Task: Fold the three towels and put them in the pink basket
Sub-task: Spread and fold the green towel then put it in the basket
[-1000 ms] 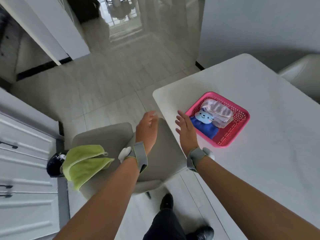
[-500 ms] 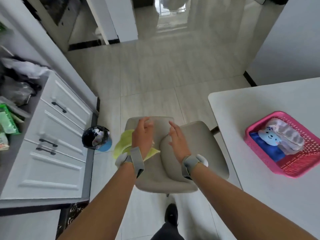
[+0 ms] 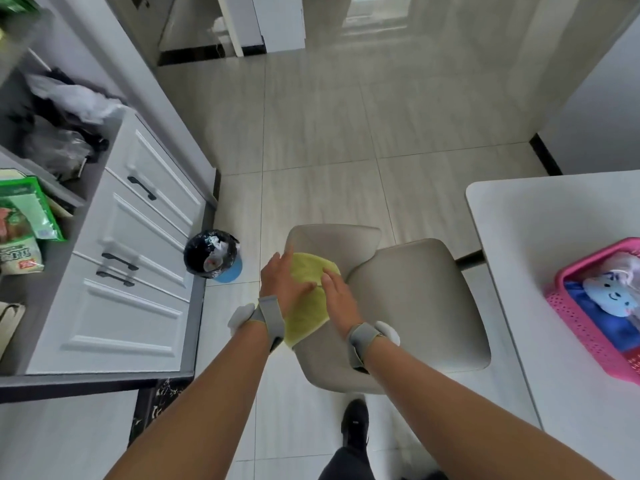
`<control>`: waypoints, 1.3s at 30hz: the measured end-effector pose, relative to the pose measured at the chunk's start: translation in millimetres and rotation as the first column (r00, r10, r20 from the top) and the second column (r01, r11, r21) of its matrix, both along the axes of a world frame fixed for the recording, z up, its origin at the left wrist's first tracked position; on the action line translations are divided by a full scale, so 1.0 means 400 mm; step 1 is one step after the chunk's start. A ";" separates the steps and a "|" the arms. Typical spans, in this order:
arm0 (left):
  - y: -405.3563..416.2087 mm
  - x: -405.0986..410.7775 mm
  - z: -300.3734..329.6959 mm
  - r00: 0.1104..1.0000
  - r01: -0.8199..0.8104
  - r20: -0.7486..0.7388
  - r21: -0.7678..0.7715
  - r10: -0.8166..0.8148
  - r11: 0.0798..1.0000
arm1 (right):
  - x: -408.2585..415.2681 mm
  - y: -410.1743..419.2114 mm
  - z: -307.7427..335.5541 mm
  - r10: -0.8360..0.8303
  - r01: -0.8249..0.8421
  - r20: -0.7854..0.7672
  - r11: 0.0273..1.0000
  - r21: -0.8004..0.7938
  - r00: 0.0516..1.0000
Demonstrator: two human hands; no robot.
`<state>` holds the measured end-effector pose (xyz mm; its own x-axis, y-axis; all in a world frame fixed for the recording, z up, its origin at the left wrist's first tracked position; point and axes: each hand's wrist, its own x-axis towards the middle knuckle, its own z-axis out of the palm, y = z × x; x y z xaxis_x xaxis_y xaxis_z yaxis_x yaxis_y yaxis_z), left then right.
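A yellow-green towel (image 3: 308,299) is being pressed flat on the seat of a beige chair (image 3: 408,306) at the centre of the frame. The left hand (image 3: 282,284) is being laid over the towel's left edge with fingers (image 3: 277,261) straight and spread wide, gripping nothing. The right hand (image 3: 337,297) is being rested on the towel's right side, its fingers likewise straight and flat on the cloth. Half a second earlier the right hand was being held over the bare chair cushion beside the towel, and most of the towel was hidden under the left hand; now both hands are being placed on it and more of the cloth is being shown between them. The view is also being turned further to the left than before, so the pink basket (image 3: 568,327) is being cut off at the right edge of the frame, on the white counter (image 3: 540,244). A blue towel with a bear face (image 3: 609,296) and a pale striped towel (image 3: 623,265) are lying inside the basket. A black-lined bin (image 3: 212,252) is standing on the floor left of the chair, near the white drawer cabinet (image 3: 138,258).
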<state>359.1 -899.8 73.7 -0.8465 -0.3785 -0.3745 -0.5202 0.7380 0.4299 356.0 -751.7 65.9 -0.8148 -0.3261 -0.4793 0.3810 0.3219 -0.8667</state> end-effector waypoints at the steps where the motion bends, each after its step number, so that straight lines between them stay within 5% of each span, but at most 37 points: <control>1: -0.004 0.002 -0.011 0.999 0.026 0.046 -0.029 -0.024 0.999 | 0.005 -0.001 -0.006 0.012 -0.013 0.024 0.999 0.031 1.000; 6: -0.008 0.024 -0.029 0.998 -0.042 0.051 -0.105 0.048 0.994 | 0.020 0.013 -0.060 0.150 -0.201 0.196 0.940 0.275 0.969; 10: -0.009 0.032 -0.020 0.999 0.023 0.039 -0.202 -0.015 0.979 | 0.027 0.007 -0.057 0.146 -0.224 0.278 0.935 0.273 0.950; 17: 0.001 0.029 0.023 0.997 0.008 -0.082 -0.073 -0.014 0.997 | 0.023 -0.035 -0.041 -0.014 0.003 0.319 0.999 0.034 0.948; 23: 0.032 -0.001 0.099 0.976 0.021 -0.215 0.178 0.018 0.984 | -0.026 -0.010 0.037 -0.210 0.278 0.386 0.952 -0.130 0.899; 30: 0.166 -0.068 0.166 0.967 0.147 -0.249 0.353 -0.059 0.924 | -0.085 0.119 0.145 -0.319 0.386 0.336 0.909 -0.156 0.886; 39: 0.388 -0.136 0.231 0.924 0.292 -0.343 0.345 -0.170 0.892 | -0.105 0.355 0.219 -0.496 0.482 -0.073 0.863 -0.154 0.865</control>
